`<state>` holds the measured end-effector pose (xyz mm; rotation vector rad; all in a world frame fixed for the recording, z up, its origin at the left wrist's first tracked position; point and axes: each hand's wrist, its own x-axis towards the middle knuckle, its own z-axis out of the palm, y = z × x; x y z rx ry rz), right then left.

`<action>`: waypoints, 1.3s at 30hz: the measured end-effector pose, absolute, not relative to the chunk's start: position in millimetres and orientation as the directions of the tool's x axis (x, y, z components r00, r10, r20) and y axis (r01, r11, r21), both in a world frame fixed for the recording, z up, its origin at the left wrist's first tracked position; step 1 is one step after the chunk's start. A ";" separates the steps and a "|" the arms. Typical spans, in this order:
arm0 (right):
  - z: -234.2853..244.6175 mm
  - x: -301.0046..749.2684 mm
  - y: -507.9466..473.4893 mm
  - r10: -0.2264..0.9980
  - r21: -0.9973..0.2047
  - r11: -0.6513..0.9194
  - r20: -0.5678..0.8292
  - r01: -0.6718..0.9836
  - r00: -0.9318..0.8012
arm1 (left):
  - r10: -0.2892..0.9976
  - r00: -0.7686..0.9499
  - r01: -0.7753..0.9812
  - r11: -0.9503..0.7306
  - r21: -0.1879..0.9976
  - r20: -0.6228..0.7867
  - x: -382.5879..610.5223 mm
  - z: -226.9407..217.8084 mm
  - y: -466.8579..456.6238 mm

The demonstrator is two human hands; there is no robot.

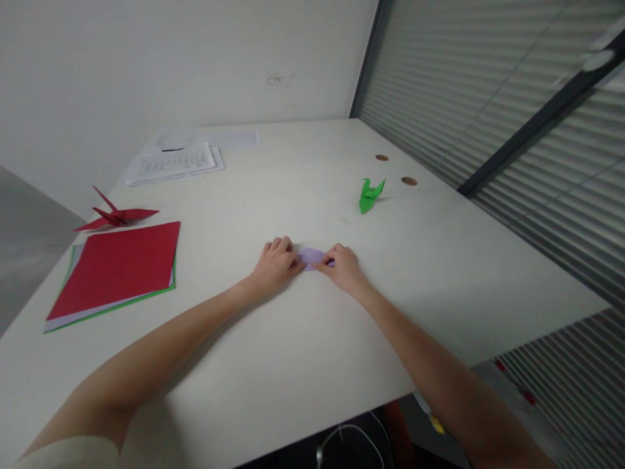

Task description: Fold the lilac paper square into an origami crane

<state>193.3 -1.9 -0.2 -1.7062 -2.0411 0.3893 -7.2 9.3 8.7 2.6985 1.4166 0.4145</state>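
Observation:
A small folded piece of purple paper (311, 255) lies on the white table between my two hands. My left hand (279, 262) is closed on its left end, fingers curled and thumb pressed near the fold. At the right end, my right hand (340, 266) pinches the paper between thumb and fingers. Parts of both ends are hidden under the fingers. Beyond my right hand stands a green origami crane (370, 195). A red origami crane (117, 216) with spread wings sits far to the left.
A stack of square sheets, topped by a red sheet (120, 267), lies on the left. Written papers (170, 163) with a pen are at the back left. Two round holes (409, 181) pierce the table near the window blinds (463, 85). The front edge borders cables below.

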 end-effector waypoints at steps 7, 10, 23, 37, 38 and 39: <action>1.0 193.9 -1.0 0.980 -0.486 0.190 0.141 0.853 -0.138 | 0.823 0.543 0.798 -0.567 0.202 0.165 -9.9 11.0 12.8; 2.3 193.8 -0.7 0.981 -0.480 0.190 0.126 0.857 -0.147 | 0.839 0.525 0.810 -0.544 0.218 0.144 -14.9 11.1 17.8; 3.0 191.2 -1.0 0.985 -0.454 0.170 0.108 0.874 -0.135 | 0.587 0.720 0.626 -0.780 0.019 0.370 -6.4 16.8 -8.0; 5.8 191.7 -1.6 0.984 -0.456 0.175 0.102 0.872 -0.144 | 0.718 0.675 0.730 -0.684 -0.009 0.167 17.4 15.0 -53.9; 5.7 191.9 -1.4 0.984 -0.452 0.176 0.102 0.875 -0.145 | 0.725 0.668 0.737 -0.676 -0.016 0.165 17.6 16.3 -54.9; 5.6 192.0 -1.2 0.984 -0.449 0.174 0.100 0.876 -0.145 | 0.734 0.659 0.747 -0.664 -0.027 0.164 17.9 17.6 -56.1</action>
